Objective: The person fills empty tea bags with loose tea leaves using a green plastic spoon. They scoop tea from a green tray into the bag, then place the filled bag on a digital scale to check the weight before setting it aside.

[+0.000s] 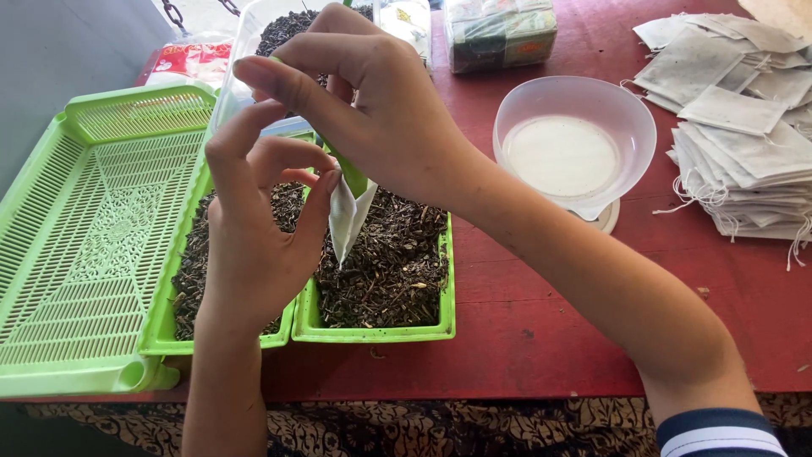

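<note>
Tea bag (345, 222) pinched at top by left hand (254, 228) thumb and fingers, hanging over green tray (372, 332) of loose tea (393, 262); right hand (372, 101) fingers closed on green scoop (351, 175), tip in bag mouth; clear bowl (575, 144) and stacked bags (744, 144) on red table (524, 330)

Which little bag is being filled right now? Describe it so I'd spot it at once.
Start at the red table and find the green tray of dark loose tea near its front edge. Above it, the left hand pinches a small white paper bag. Unlike the flat bags stacked at the right, it hangs open with a green scoop poking in.
</note>
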